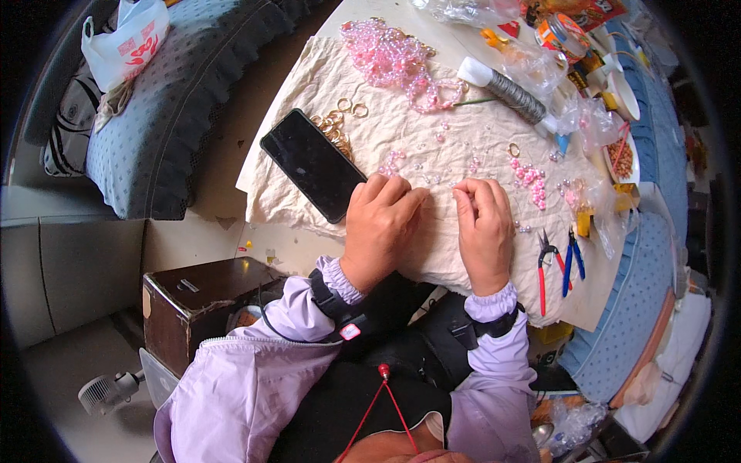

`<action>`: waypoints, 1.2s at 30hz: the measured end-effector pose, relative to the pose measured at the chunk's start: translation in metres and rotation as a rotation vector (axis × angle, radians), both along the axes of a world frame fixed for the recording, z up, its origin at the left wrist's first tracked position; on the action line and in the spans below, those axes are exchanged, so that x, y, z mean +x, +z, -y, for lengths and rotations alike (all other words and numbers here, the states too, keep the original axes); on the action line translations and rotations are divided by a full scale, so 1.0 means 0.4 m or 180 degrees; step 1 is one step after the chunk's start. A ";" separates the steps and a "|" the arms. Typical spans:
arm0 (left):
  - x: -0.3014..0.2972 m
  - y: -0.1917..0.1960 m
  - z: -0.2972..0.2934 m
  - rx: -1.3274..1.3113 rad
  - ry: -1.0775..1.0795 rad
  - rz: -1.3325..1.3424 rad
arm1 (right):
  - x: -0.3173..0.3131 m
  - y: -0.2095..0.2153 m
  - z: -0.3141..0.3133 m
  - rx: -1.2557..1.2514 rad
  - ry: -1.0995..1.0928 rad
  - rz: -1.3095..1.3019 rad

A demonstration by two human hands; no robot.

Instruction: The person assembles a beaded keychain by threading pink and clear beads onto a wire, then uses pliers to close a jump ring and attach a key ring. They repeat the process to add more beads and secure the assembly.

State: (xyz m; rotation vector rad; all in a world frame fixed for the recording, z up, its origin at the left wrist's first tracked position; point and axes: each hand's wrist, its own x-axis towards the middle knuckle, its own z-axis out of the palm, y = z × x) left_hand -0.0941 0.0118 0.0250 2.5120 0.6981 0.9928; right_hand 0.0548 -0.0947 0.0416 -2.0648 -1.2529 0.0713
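My left hand [380, 228] rests over the front of the cream cloth [432, 258], its fingers curled and the tips pressed together. A short gap to the right, my right hand [486, 231] pinches thumb against forefinger. Whatever the fingers of either hand hold is too small to make out. Loose pink beads [391, 163] and clear ones lie just beyond the fingertips. Beside my left hand is a black phone [312, 166], with gold rings [332, 129] along its far edge. More pink beads [529, 184] are clustered to the right of my right hand.
Strung pink beads [386, 55] are heaped at the back, near a spool of grey thread [509, 94]. Red-handled pliers [543, 270] and blue-handled cutters [572, 262] lie at right. Plastic bags [594, 119] and an orange-labelled jar [562, 37] crowd the right edge.
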 end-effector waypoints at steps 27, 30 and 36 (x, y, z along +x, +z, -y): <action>0.024 -0.014 0.004 -0.0098 -0.0002 -0.0006 | 0.020 0.008 -0.047 -0.0104 0.0327 0.0866; 0.023 -0.013 0.004 -0.0114 0.0000 -0.0030 | 0.020 0.007 -0.047 -0.0087 0.0340 0.0914; 0.026 -0.010 0.003 -0.0128 0.0043 0.0003 | 0.020 0.006 -0.043 -0.0099 0.0374 0.0929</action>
